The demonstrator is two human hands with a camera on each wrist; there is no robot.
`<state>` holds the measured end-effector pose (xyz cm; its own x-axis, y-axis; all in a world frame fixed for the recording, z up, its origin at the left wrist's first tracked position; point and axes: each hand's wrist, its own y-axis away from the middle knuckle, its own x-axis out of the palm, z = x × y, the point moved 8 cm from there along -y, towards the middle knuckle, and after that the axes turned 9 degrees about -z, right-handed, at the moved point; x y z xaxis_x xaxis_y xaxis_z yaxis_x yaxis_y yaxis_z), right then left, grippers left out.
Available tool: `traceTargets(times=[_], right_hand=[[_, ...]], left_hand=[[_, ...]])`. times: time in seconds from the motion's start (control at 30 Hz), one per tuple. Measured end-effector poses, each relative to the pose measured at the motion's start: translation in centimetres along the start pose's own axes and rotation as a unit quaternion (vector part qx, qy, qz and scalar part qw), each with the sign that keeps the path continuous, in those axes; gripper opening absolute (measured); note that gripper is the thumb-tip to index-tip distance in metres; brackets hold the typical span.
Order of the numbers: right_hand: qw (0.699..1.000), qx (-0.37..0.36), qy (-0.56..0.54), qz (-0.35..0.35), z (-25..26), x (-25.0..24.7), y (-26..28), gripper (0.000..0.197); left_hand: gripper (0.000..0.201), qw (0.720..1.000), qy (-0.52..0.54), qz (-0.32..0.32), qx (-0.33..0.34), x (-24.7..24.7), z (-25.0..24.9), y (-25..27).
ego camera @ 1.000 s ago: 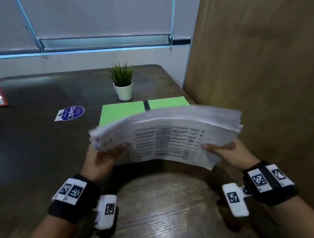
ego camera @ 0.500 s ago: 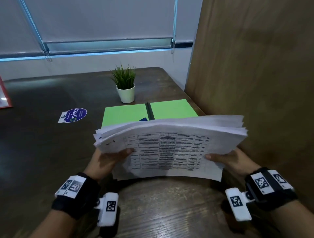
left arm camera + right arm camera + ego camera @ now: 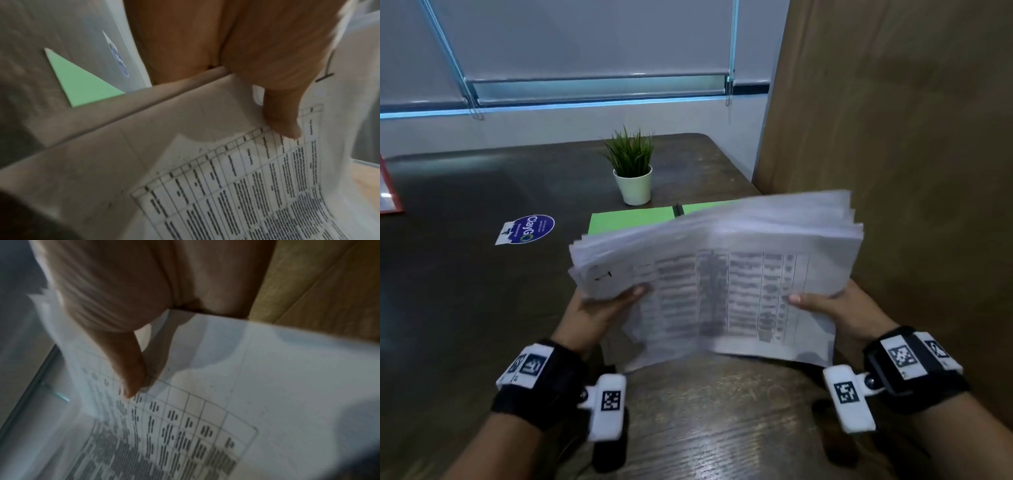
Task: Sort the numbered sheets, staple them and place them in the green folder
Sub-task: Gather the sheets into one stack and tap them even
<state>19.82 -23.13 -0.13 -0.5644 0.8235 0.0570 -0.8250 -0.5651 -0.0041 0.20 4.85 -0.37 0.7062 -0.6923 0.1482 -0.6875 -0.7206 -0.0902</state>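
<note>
Two hands hold one thick stack of sheets point(image 3: 717, 270) above the near edge of the table point(image 3: 465, 291). The left hand point(image 3: 599, 308) grips the left end, thumb on the top page and fingers underneath; the right hand point(image 3: 835, 308) grips the right end in the same way. Compared with half a second ago, the stack sits higher and is tipped, its right end raised, and it is now blurred by motion, while before the printed table was sharp. The far edges of the pages remain fanned and uneven.

This probably means the person is jogging or shaking the pile to square it, so the sorting step is not visibly finished, and stapling has not started. No stapler can be seen in any view; the raised paper may hide it.

The green folder point(image 3: 633, 221) lies open on the table just behind the stack, partly covered by it, in front of the small potted plant point(image 3: 633, 171). A round blue sticker point(image 3: 529, 229) lies to its left.
</note>
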Motion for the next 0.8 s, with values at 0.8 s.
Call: traceTargets(times=[0.8], right_hand=[[0.997,-0.017,0.071,0.003,-1.3,0.0,-0.7,0.042]], left_hand=[[0.030,0.935,0.024,-0.270,0.229,-1.4,-8.0,-1.2]])
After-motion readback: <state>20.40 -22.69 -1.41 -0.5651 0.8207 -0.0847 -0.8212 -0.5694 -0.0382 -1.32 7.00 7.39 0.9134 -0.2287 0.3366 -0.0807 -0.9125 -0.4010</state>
